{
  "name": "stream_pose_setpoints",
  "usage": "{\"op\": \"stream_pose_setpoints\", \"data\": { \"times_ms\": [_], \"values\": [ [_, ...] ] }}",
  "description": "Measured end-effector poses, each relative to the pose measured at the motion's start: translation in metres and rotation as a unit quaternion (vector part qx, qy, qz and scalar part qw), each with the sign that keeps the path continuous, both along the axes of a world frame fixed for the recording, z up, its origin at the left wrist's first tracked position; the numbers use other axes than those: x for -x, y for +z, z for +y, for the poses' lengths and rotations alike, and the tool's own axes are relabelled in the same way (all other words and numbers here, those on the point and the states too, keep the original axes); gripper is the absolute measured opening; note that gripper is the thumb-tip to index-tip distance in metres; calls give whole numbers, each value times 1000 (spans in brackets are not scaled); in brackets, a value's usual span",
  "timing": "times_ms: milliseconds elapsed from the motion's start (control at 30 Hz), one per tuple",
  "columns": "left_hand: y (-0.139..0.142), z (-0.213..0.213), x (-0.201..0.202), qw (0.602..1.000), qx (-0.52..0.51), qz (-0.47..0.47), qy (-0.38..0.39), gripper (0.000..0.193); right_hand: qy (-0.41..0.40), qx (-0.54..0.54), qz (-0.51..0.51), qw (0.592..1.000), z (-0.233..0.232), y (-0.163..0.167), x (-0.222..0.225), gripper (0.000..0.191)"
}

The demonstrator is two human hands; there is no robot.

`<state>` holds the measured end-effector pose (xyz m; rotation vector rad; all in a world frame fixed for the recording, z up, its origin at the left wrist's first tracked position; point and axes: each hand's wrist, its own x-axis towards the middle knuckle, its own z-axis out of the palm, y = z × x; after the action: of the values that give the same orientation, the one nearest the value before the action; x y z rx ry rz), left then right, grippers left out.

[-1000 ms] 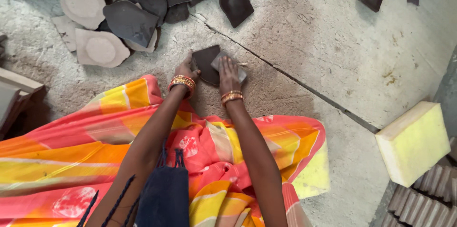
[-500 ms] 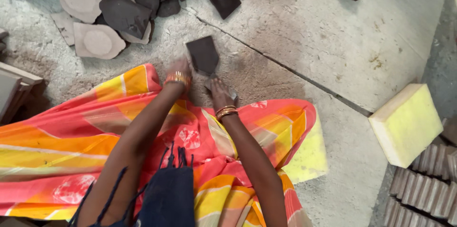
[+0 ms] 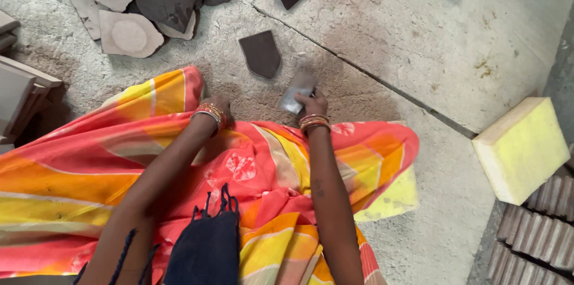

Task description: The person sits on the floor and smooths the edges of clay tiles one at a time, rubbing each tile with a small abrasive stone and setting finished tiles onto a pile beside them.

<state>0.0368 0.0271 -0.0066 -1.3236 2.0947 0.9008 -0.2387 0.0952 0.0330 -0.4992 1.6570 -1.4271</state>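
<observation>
Just ahead of both hands, one dark shield-shaped tile (image 3: 261,53) lay flat on the concrete floor (image 3: 418,34), touching neither, with a pile of maybe nine or ten more tiles, dark and pale (image 3: 128,35), further out past the left hand (image 3: 220,107). Right hand (image 3: 312,103) was clamped on one small grey block (image 3: 297,92), blurry so hard to say what exactly, while the left sat curled at the edge of the orange cloth (image 3: 149,159), can't tell if it gripped anything. Off to the right hand's side sat one yellow sponge block (image 3: 521,148), no containers anywhere.
</observation>
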Motion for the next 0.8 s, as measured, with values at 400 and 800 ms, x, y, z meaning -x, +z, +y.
{"op": "stream_pose_setpoints", "data": {
  "times_ms": [400,800],
  "values": [
    [-10,-13,35,997,45,61,26,44,130,35,562,816,-30,3,-57,68],
    [-3,-99,80,953,228,198,-28,92,261,-71,700,661,-52,-23,-64,66]
  ]
}}
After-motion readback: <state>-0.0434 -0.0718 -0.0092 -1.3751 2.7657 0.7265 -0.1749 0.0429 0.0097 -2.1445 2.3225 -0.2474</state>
